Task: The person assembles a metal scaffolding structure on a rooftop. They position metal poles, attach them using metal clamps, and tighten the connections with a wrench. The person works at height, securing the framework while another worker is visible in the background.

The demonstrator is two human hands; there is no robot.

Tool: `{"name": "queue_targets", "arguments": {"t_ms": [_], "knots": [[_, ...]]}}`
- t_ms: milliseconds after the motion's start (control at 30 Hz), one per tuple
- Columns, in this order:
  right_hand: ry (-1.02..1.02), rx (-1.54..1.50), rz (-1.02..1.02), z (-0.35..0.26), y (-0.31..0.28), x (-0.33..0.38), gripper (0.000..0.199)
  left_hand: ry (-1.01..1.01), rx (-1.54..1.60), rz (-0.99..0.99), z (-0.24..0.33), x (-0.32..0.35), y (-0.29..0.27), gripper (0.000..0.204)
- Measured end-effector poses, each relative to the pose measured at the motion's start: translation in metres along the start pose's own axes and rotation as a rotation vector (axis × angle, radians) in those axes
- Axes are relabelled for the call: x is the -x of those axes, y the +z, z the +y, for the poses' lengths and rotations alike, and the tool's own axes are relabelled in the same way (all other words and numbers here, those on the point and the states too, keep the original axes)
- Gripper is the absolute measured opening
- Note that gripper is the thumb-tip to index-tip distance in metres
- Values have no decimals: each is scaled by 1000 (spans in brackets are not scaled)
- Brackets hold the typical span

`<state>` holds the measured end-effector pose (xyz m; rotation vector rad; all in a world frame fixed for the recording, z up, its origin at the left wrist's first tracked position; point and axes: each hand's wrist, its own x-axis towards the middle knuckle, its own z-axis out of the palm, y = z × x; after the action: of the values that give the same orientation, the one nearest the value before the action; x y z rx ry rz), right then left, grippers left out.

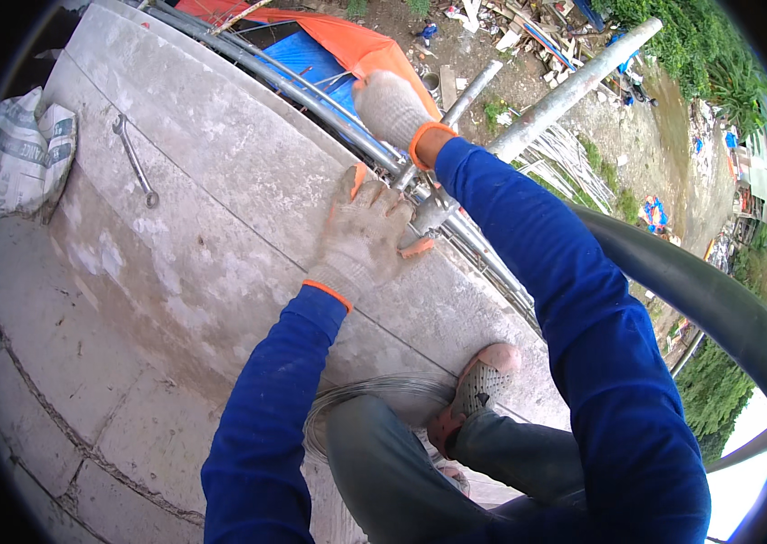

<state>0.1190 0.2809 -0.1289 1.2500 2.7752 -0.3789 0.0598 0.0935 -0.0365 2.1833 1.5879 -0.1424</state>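
My left hand (361, 238), in a pale knit glove with orange fingertips, lies with spread fingers on the edge of a concrete ledge (211, 172). Its fingertips and thumb reach a metal scaffold clamp (433, 210) on the steel pipes. My right hand (392, 107), gloved alike, is over the pipes beyond the ledge. It looks rounded and closed, but its fingers and anything in them are hidden. A steel scaffold pipe (574, 91) slants up to the right past my right wrist. On the ledge to the left lies a combination wrench (135, 161).
A white printed sack (20, 159) rests at the far left. A coil of wire (374, 388) lies under my knee, near my shoe (483, 385). A thick black hose or pipe (701, 290) curves at right. Beyond the ledge is a drop to ground with debris and an orange tarp (347, 38).
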Motion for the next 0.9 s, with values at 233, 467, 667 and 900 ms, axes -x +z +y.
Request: {"name": "queue_targets", "arguments": {"t_ms": [233, 467, 667, 900], "knots": [[-55, -859, 503, -61, -160, 97, 20, -94, 48, -140, 15, 5, -25, 63], [-19, -1473, 226, -55, -186, 250, 40, -397, 1482, 544, 116, 81, 45, 46], [77, -1405, 87, -38, -188, 330, 36, -527, 2551, 544, 156, 97, 51, 40], [421, -1122, -610, 27, -165, 367, 22, -370, 1903, 510, 127, 70, 29, 32]]}}
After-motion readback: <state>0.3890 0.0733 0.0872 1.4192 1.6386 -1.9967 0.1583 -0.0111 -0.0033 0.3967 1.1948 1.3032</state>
